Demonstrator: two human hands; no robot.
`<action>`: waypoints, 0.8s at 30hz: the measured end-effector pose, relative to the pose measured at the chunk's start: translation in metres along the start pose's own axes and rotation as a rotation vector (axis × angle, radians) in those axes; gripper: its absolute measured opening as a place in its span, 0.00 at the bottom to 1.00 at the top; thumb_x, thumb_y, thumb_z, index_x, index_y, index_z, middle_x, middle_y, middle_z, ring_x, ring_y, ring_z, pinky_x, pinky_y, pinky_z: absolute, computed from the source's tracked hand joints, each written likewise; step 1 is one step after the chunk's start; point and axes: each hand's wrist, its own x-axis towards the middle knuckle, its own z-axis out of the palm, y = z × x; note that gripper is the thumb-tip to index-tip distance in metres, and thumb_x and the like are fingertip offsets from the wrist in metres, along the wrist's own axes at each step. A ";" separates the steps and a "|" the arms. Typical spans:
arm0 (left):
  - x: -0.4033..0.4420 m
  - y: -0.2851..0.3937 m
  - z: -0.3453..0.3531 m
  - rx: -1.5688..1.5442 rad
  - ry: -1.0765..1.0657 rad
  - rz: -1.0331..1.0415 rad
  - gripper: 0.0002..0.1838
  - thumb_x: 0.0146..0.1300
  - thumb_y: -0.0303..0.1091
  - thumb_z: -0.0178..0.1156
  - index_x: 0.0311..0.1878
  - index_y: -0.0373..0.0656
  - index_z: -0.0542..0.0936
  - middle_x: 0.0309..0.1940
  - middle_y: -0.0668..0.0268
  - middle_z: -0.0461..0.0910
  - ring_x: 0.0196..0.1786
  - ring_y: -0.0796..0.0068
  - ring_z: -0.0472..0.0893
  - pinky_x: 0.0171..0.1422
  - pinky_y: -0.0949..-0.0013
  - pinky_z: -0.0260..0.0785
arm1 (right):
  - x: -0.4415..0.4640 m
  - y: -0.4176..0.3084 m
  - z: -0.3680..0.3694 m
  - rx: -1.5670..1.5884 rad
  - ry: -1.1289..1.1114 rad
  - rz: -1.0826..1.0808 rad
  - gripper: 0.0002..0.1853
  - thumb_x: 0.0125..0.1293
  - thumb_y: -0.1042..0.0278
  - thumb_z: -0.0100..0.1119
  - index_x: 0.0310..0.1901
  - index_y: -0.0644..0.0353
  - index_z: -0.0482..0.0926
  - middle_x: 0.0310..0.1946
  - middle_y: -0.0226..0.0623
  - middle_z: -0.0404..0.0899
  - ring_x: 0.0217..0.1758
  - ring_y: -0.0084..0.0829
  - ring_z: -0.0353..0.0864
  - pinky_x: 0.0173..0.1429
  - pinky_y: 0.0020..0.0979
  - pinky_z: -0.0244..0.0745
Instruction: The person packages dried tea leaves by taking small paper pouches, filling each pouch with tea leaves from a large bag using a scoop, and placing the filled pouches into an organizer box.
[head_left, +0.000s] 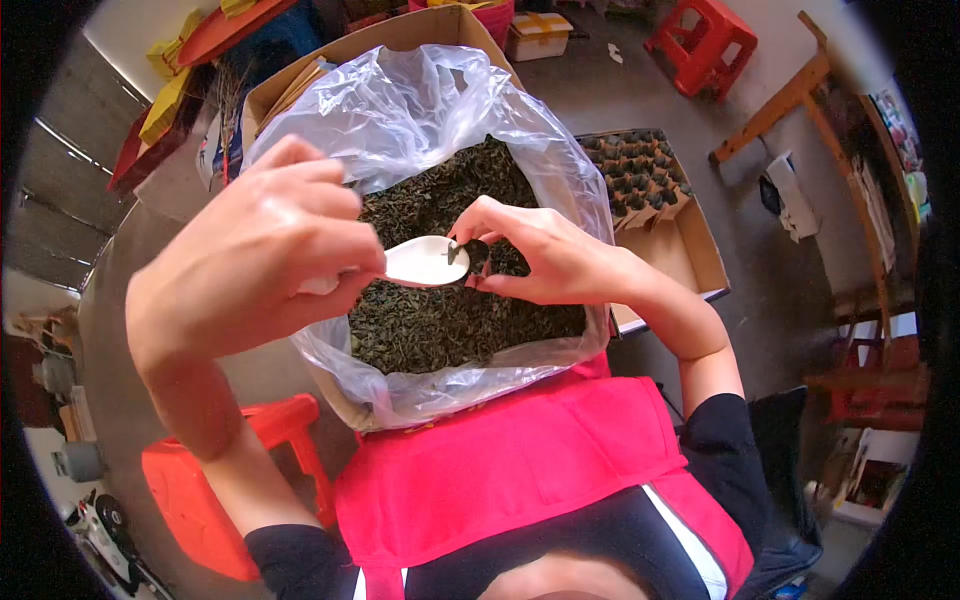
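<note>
My left hand (245, 255) is closed around the handle of a white spoon (428, 262). A few dark leaf bits lie in the spoon's bowl. Between the thumb and fingers of my right hand (550, 255) is a small dark round shell (474, 262), its opening against the spoon's tip. Both hands are above a heap of dark dried tea leaves (425, 325). The leaves fill a clear plastic bag (540, 115) that lines a cardboard box (400, 32).
Right of the bag, a shallow cardboard tray (685, 255) holds several rows of small dark round pieces (635, 175). An orange-red stool (215, 490) stands at lower left, a red stool (703, 48) at upper right. A wooden frame (780, 105) leans farther right.
</note>
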 end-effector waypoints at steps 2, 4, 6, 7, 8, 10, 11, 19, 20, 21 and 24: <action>-0.014 0.006 0.006 0.010 0.133 -0.111 0.09 0.45 0.26 0.71 0.31 0.46 0.84 0.23 0.68 0.74 0.32 0.61 0.74 0.50 0.60 0.67 | -0.002 0.001 0.001 0.018 0.052 -0.005 0.24 0.59 0.75 0.71 0.55 0.62 0.71 0.51 0.40 0.80 0.54 0.40 0.83 0.60 0.36 0.80; -0.028 0.011 0.010 0.027 0.239 -0.209 0.10 0.45 0.24 0.70 0.32 0.46 0.84 0.23 0.67 0.75 0.31 0.62 0.75 0.48 0.60 0.67 | -0.002 0.003 0.003 0.009 0.096 -0.037 0.23 0.59 0.76 0.70 0.54 0.61 0.70 0.48 0.41 0.80 0.52 0.41 0.84 0.58 0.37 0.80; -0.043 0.009 0.018 0.036 0.163 -0.274 0.08 0.48 0.25 0.70 0.32 0.46 0.83 0.24 0.66 0.77 0.33 0.63 0.76 0.47 0.61 0.67 | -0.001 0.005 0.004 -0.026 0.133 -0.095 0.21 0.59 0.78 0.68 0.52 0.60 0.69 0.45 0.43 0.80 0.49 0.43 0.87 0.51 0.40 0.80; -0.050 0.007 0.024 0.040 0.127 -0.307 0.07 0.50 0.25 0.70 0.32 0.46 0.83 0.25 0.65 0.78 0.33 0.63 0.77 0.46 0.61 0.67 | -0.001 0.005 0.003 -0.035 0.091 -0.091 0.21 0.60 0.77 0.67 0.52 0.60 0.69 0.45 0.44 0.80 0.49 0.43 0.86 0.52 0.41 0.80; -0.056 0.006 0.030 0.049 0.073 -0.320 0.07 0.51 0.26 0.70 0.33 0.46 0.83 0.25 0.65 0.79 0.33 0.64 0.77 0.45 0.61 0.66 | -0.001 0.006 0.001 -0.046 0.047 -0.088 0.20 0.61 0.77 0.66 0.52 0.60 0.69 0.45 0.44 0.80 0.49 0.43 0.86 0.52 0.42 0.80; -0.059 0.010 0.038 0.015 0.104 -0.356 0.07 0.51 0.26 0.70 0.34 0.47 0.83 0.25 0.65 0.79 0.33 0.64 0.77 0.44 0.61 0.66 | -0.002 0.002 -0.004 -0.104 -0.011 -0.046 0.19 0.61 0.77 0.66 0.52 0.60 0.71 0.47 0.43 0.80 0.51 0.43 0.86 0.53 0.41 0.80; -0.060 0.012 0.040 -0.002 0.118 -0.375 0.07 0.52 0.26 0.70 0.34 0.47 0.83 0.25 0.66 0.79 0.33 0.64 0.77 0.44 0.61 0.66 | -0.002 -0.003 -0.007 -0.147 -0.023 -0.006 0.19 0.61 0.77 0.67 0.52 0.60 0.72 0.48 0.43 0.81 0.52 0.43 0.85 0.55 0.39 0.80; -0.060 0.016 0.062 -0.036 0.159 -0.353 0.08 0.52 0.26 0.70 0.36 0.47 0.83 0.25 0.67 0.78 0.33 0.64 0.77 0.45 0.60 0.67 | -0.002 -0.003 0.004 -0.122 -0.020 0.071 0.28 0.62 0.73 0.69 0.63 0.59 0.69 0.53 0.46 0.82 0.57 0.44 0.85 0.60 0.38 0.79; -0.060 0.018 0.063 -0.032 0.165 -0.360 0.09 0.52 0.26 0.70 0.37 0.47 0.83 0.25 0.67 0.78 0.32 0.64 0.76 0.45 0.60 0.67 | -0.001 -0.003 0.004 -0.132 -0.025 0.060 0.29 0.62 0.73 0.69 0.64 0.59 0.68 0.53 0.47 0.82 0.58 0.43 0.85 0.61 0.38 0.79; -0.060 0.019 0.064 -0.026 0.170 -0.366 0.09 0.52 0.25 0.70 0.37 0.47 0.84 0.25 0.67 0.77 0.32 0.64 0.76 0.46 0.60 0.67 | 0.000 -0.002 0.004 -0.142 -0.029 0.049 0.30 0.62 0.72 0.69 0.65 0.59 0.67 0.53 0.48 0.82 0.58 0.43 0.85 0.62 0.38 0.78; -0.062 0.020 0.066 -0.044 0.213 -0.382 0.09 0.52 0.25 0.70 0.37 0.47 0.84 0.24 0.67 0.77 0.32 0.63 0.76 0.46 0.61 0.67 | 0.003 -0.005 0.001 -0.064 0.073 -0.028 0.27 0.61 0.70 0.70 0.61 0.60 0.70 0.44 0.42 0.86 0.54 0.43 0.86 0.60 0.39 0.78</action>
